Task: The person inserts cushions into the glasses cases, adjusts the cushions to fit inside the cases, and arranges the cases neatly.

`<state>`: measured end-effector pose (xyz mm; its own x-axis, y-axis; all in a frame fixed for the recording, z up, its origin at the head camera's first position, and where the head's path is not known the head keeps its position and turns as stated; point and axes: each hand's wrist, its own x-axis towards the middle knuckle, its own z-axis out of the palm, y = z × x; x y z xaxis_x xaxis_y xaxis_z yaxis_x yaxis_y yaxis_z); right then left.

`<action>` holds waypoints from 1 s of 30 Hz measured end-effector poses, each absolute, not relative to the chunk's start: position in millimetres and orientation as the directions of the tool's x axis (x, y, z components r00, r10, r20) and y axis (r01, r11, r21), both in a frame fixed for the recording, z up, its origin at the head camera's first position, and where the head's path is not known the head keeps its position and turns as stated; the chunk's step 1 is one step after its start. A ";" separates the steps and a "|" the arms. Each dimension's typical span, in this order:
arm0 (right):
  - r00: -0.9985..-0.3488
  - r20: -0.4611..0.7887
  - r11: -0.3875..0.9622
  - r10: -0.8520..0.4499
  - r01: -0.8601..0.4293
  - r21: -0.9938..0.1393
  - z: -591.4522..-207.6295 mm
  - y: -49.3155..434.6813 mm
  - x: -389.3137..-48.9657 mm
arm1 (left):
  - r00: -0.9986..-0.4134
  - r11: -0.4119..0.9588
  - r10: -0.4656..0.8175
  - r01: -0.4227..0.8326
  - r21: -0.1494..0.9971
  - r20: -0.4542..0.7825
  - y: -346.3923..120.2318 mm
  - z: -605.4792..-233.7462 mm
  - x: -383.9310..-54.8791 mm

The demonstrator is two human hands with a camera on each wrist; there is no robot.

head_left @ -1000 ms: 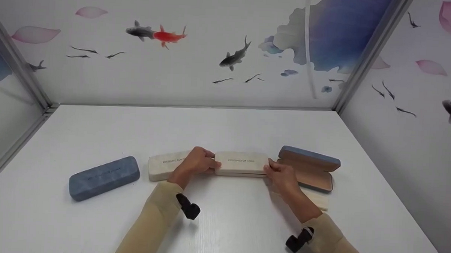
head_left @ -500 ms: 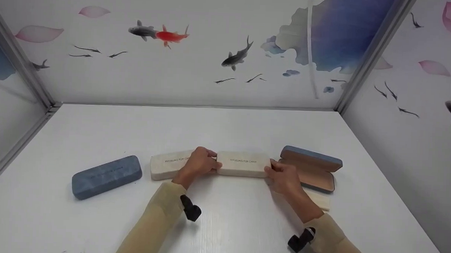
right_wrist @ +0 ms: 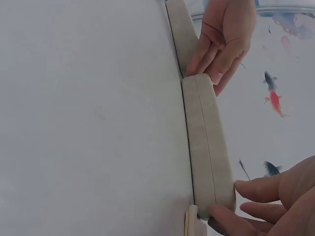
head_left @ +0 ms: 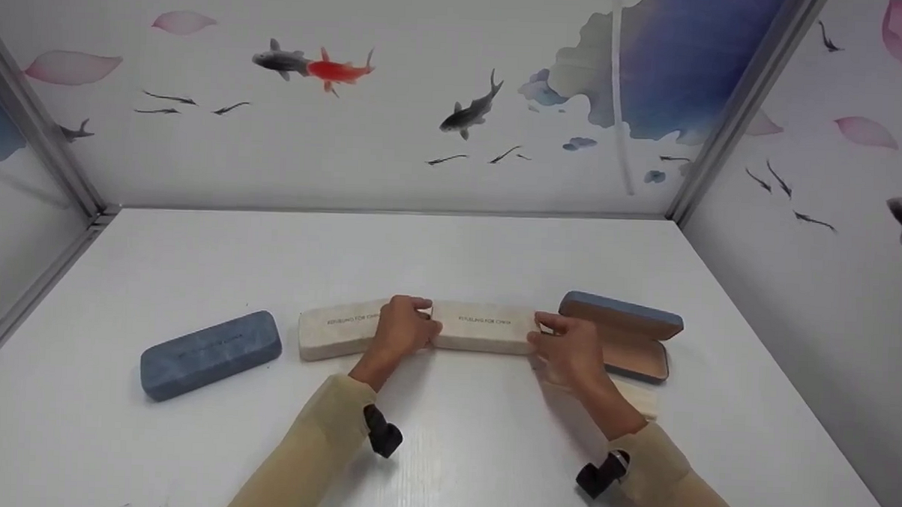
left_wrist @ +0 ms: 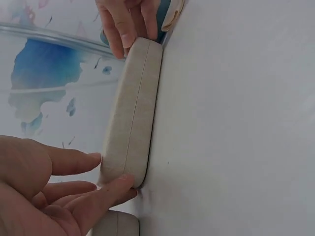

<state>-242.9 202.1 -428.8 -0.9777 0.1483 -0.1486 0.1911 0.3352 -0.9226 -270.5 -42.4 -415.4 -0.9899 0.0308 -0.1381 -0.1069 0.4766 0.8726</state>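
Observation:
In the middle of the table lies a cream glasses case (head_left: 483, 330) with its lid down, small dark lettering on top. My left hand (head_left: 405, 328) holds its left end, thumb at the front corner and fingers round the end. At the opposite end my right hand (head_left: 571, 351) holds it the same way, index finger near the top edge. The wrist views show a thin, even seam along the case's front (left_wrist: 133, 113). A second cream glasses case (head_left: 336, 332) lies left of it, partly covered by my left hand.
A blue glasses case (head_left: 211, 356), shut, lies at the far left. Behind my right hand stands an open blue glasses case (head_left: 635, 356) with a tan lining. A flat cream piece (head_left: 641, 401) shows beside my right forearm. Printed panels (head_left: 394, 169) wall the table's back and sides.
The middle cream case's lid has come down: the gap along its front a second ago is gone. Both hands stay at its ends, the right index finger now a little higher.

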 end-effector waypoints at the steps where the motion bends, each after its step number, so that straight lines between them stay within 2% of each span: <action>1: -0.979 -0.140 0.337 0.149 0.183 -0.923 -427.6 202.8 -241.5 | -0.991 0.483 0.026 -0.103 0.869 -0.132 -41.6 -413.0 -268.1; 12: -0.985 -0.124 0.381 0.121 0.161 -0.910 -412.6 227.8 -223.2 | -0.993 0.479 0.078 -0.046 0.877 -0.094 -34.1 -386.5 -244.4; 21: -0.986 -0.111 0.453 0.122 0.155 -0.878 -406.4 251.8 -207.8 | -0.991 0.379 0.128 0.015 0.925 -0.036 -20.8 -387.3 -238.7; 30: -0.990 -0.081 0.526 0.111 0.128 -0.841 -403.4 277.0 -189.8 | -0.990 0.347 0.141 0.026 0.937 -0.025 13.4 -397.2 -233.5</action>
<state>-189.8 277.0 -403.4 -0.9905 0.1113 -0.0808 0.1277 0.5261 -0.8408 -233.5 13.4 -397.2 -0.9897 0.1411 -0.0248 0.0260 0.3473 0.9374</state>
